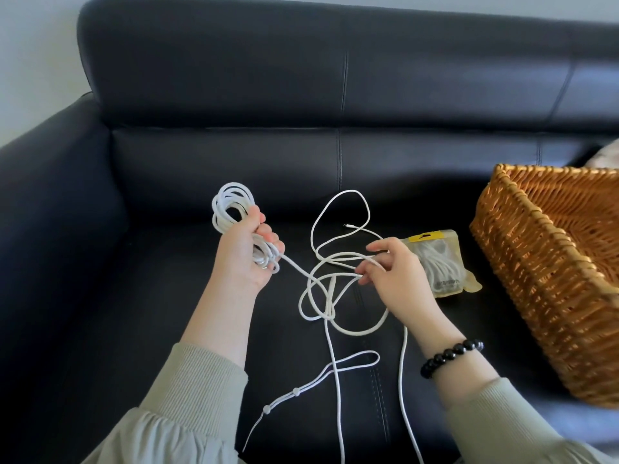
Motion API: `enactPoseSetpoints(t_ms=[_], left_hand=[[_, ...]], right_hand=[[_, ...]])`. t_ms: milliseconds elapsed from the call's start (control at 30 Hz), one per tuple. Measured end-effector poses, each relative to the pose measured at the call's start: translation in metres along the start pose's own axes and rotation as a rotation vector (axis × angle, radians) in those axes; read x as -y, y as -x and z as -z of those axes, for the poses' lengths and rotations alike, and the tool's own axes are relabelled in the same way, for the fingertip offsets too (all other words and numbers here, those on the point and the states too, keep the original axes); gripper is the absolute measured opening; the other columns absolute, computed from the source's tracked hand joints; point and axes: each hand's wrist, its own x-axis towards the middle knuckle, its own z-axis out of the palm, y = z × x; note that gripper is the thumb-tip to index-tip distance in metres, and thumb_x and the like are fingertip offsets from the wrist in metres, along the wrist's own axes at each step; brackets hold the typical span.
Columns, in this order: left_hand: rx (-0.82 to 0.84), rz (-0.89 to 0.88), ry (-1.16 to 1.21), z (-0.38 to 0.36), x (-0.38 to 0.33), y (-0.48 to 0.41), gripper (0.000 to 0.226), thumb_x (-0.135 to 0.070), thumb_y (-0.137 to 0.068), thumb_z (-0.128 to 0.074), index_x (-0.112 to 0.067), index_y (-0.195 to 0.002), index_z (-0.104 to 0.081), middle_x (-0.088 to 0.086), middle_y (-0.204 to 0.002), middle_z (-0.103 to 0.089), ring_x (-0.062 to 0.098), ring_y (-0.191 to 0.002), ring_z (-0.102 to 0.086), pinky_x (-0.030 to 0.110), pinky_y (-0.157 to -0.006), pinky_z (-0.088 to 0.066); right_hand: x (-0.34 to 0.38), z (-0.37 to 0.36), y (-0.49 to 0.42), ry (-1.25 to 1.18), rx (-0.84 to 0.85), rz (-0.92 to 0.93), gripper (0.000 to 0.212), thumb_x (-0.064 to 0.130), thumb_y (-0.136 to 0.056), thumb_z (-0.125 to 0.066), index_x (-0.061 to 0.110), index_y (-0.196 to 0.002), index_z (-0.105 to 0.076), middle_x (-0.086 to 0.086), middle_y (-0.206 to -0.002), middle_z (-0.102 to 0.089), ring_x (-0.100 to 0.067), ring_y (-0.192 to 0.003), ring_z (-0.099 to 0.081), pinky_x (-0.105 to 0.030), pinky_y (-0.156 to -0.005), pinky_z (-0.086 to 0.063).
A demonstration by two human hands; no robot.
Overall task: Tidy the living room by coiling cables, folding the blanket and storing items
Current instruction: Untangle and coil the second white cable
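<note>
The wicker basket (pixel 552 262) runs off the right edge, so I see only its near corner, 2 of its walls and part of its woven floor. Behind it a pale, patterned patch (pixel 608 154) peeks in at the edge, too little of it for me to say what it is. The loose end of the white cable (pixel 330 296) drops out of view at the bottom, between my sleeves. The print on the yellow pouch (pixel 438 262) is too small to read.

Everything lies on the seat of a black leather sofa (pixel 201 162), whose backrest stands against a plain pale wall (pixel 33 45).

The basket sits on the seat to my right, tilted in this view. The pouch lies flat just beside it, partly behind my right hand (pixel 398 276), and holds a bundle of white cord.

My left hand (pixel 248 249) is clenched round a coil of the cable, several loops standing up above my thumb. From that fist 1 strand runs down into a loose tangle on the cushion. My right hand pinches a strand of that tangle between thumb and fingertips, with a black bead bracelet (pixel 449 358) on the wrist. The cable's small plug (pixel 346 226) rests on the seat beyond the tangle. A thinner cord with 2 small beads (pixel 296 391) lies near my left sleeve.
</note>
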Motion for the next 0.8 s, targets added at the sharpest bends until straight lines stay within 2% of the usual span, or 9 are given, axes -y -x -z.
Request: enactPoseSetpoints(t_ms=[67, 200, 367, 400, 467, 533, 600, 700, 800], left_hand=[[0.039, -0.018, -0.151, 0.001, 0.0, -0.002, 0.025, -0.02, -0.099, -0.053, -0.011, -0.076, -0.052, -0.004, -0.047, -0.038, 0.006, -0.038, -0.034, 0.017, -0.038, -0.034], [0.244, -0.126, -0.61, 0.002, 0.005, -0.001, 0.022, -0.015, -0.098, -0.053, -0.007, -0.077, -0.055, 0.0, -0.049, -0.04, 0.011, -0.04, -0.038, 0.024, -0.045, -0.037], [0.323, -0.197, -1.051, 0.001, 0.017, 0.001, 0.032, -0.019, -0.091, -0.062, 0.007, -0.072, -0.059, 0.004, -0.046, -0.045, 0.017, -0.045, -0.046, 0.031, -0.06, -0.045], [0.322, -0.199, -1.031, 0.0, 0.018, 0.002, 0.031, -0.018, -0.09, -0.063, 0.004, -0.068, -0.057, 0.003, -0.046, -0.044, 0.016, -0.044, -0.046, 0.031, -0.059, -0.044], [0.312, -0.197, -0.853, -0.002, 0.019, 0.002, 0.027, -0.013, -0.093, -0.059, -0.004, -0.067, -0.056, 0.003, -0.048, -0.042, 0.015, -0.043, -0.044, 0.028, -0.053, -0.042], [0.286, -0.174, -0.609, -0.006, 0.021, 0.003, 0.025, -0.009, -0.095, -0.055, -0.006, -0.07, -0.054, 0.002, -0.049, -0.039, 0.013, -0.041, -0.041, 0.024, -0.048, -0.04], [0.235, -0.149, -0.424, -0.011, 0.025, 0.004, 0.027, -0.008, -0.097, -0.052, -0.008, -0.07, -0.051, -0.001, -0.048, -0.037, 0.012, -0.038, -0.039, 0.022, -0.043, -0.039], [0.146, -0.166, -0.28, -0.018, 0.029, 0.006, 0.027, -0.01, -0.098, -0.052, -0.011, -0.071, -0.051, -0.004, -0.045, -0.035, 0.009, -0.036, -0.036, 0.02, -0.04, -0.037], [0.093, -0.146, -0.166, -0.017, 0.027, 0.005, 0.029, -0.014, -0.099, -0.053, -0.012, -0.069, -0.051, -0.004, -0.047, -0.035, 0.008, -0.037, -0.035, 0.02, -0.041, -0.038]], right_hand=[[0.002, 0.002, -0.002, -0.122, 0.046, -0.045, 0.01, 0.004, -0.091, -0.055, 0.012, -0.088, -0.059, 0.0, -0.065, -0.068, -0.013, -0.058, -0.064, -0.02, -0.06, -0.052], [0.006, 0.005, -0.001, -0.261, 0.101, -0.114, 0.023, 0.013, -0.092, -0.059, 0.005, -0.07, -0.062, -0.002, -0.054, -0.061, -0.013, -0.047, -0.053, -0.023, -0.053, -0.05], [0.008, 0.009, -0.001, -0.584, 0.153, -0.262, 0.024, 0.016, -0.095, -0.053, 0.005, -0.076, -0.062, -0.005, -0.055, -0.057, -0.016, -0.048, -0.049, -0.026, -0.054, -0.048], [0.008, 0.009, -0.001, -0.578, 0.152, -0.27, 0.023, 0.016, -0.096, -0.053, 0.005, -0.078, -0.063, -0.006, -0.057, -0.058, -0.015, -0.048, -0.05, -0.025, -0.054, -0.048], [0.006, 0.008, -0.002, -0.318, 0.091, -0.191, 0.018, 0.013, -0.095, -0.052, 0.007, -0.085, -0.065, -0.004, -0.067, -0.062, -0.011, -0.055, -0.054, -0.019, -0.056, -0.048], [0.002, 0.006, 0.001, 0.092, -0.047, -0.006, 0.011, 0.009, -0.091, -0.057, 0.015, -0.096, -0.064, 0.003, -0.083, -0.06, -0.006, -0.071, -0.055, -0.013, -0.066, -0.046], [0.0, 0.001, 0.007, 0.347, -0.214, 0.269, 0.021, -0.002, -0.084, -0.059, 0.015, -0.096, -0.065, 0.005, -0.09, -0.052, -0.01, -0.084, -0.051, -0.018, -0.074, -0.043], [-0.001, -0.008, 0.014, 0.382, -0.228, 0.597, 0.025, -0.013, -0.076, -0.055, 0.008, -0.082, -0.069, 0.005, -0.084, -0.05, -0.014, -0.082, -0.05, -0.014, -0.068, -0.037], [0.009, -0.013, 0.026, 0.21, -0.08, 0.596, 0.026, -0.007, -0.078, -0.047, 0.008, -0.083, -0.068, 0.003, -0.084, -0.056, -0.009, -0.073, -0.053, -0.016, -0.059, -0.042]])
